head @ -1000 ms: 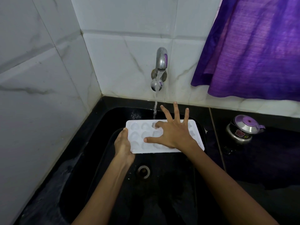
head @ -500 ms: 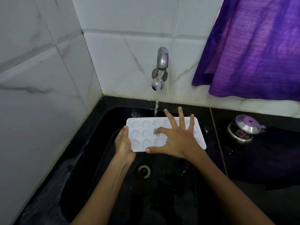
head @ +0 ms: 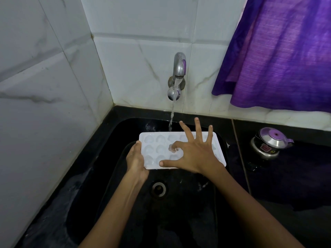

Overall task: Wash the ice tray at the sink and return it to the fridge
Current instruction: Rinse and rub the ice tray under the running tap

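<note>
Since a second ago the right hand (head: 195, 154) has slid rightward over the white ice tray (head: 155, 151), its index finger now bent into a middle cell, the other fingers spread wide. The left hand (head: 136, 161) grips the tray's left edge above the black sink (head: 125, 176), under the tap (head: 179, 68) and its running water

Ice tray (head: 179, 151) over sink (head: 125, 176), below tap (head: 178, 68); drain (head: 159, 189) nearer; cooker (head: 270, 143) right on counter (head: 286, 176).
</note>
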`<action>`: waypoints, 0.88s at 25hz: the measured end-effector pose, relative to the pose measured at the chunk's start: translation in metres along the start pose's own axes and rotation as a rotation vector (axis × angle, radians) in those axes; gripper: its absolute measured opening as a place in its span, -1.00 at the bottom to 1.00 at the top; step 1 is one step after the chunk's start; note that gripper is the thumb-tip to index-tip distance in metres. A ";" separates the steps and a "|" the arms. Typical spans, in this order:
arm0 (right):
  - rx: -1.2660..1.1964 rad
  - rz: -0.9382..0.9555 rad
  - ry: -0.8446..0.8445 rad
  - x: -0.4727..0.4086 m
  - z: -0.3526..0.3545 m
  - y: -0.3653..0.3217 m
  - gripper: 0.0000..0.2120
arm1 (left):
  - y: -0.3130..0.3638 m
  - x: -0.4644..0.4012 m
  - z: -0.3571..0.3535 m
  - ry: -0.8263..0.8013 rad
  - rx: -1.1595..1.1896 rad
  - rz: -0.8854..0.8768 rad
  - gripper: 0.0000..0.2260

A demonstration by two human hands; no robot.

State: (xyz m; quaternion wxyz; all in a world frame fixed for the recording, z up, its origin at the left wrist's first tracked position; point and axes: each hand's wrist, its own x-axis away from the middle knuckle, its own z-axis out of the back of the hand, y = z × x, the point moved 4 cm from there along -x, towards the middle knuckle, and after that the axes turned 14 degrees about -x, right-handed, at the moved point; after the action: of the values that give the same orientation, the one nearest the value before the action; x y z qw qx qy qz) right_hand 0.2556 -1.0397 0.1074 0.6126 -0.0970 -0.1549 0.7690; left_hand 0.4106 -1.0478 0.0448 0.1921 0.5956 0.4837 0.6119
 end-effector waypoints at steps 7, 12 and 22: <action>0.032 0.042 0.042 0.003 0.000 -0.002 -0.10 | -0.002 -0.002 -0.001 0.002 -0.002 0.015 -0.69; 0.018 0.030 0.004 0.000 -0.001 -0.002 -0.07 | -0.004 -0.002 0.000 -0.011 0.001 0.019 -0.70; 0.004 0.118 0.067 0.028 0.000 -0.002 -0.19 | 0.003 -0.005 0.001 0.009 0.007 -0.007 -0.72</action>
State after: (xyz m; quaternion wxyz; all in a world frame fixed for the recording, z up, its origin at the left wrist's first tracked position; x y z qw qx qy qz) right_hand 0.2507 -1.0118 0.1091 0.5713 -0.1307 -0.1269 0.8003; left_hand 0.4139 -1.0529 0.0444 0.1904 0.5918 0.4887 0.6121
